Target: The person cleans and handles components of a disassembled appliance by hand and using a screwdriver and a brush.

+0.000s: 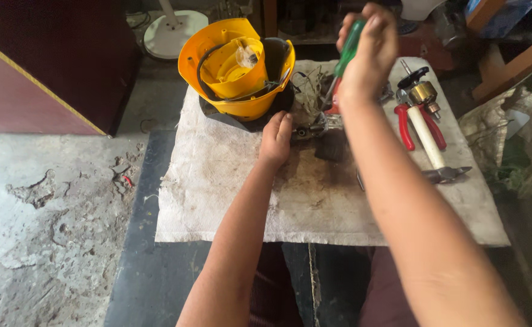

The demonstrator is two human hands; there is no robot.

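Note:
My right hand (369, 51) grips a green-handled screwdriver (346, 51) held upright, its shaft pointing down at a small dark metal motor part (322, 126) on a dirty white cloth (229, 188). My left hand (276, 138) rests on the cloth just left of that part, fingers touching its end. Behind the left hand stands a yellow plastic housing (237, 66) with a dark wire inside, tilted open toward me.
Red-handled pliers (406, 127), a white-handled hammer (429, 145) and a brass-coloured fitting (422, 92) lie at the cloth's right. A crumpled bag (508, 139) sits further right. Cracked concrete floor (42, 206) is at left, a dark cabinet (54, 60) at back left, a white fan base (172, 33) behind.

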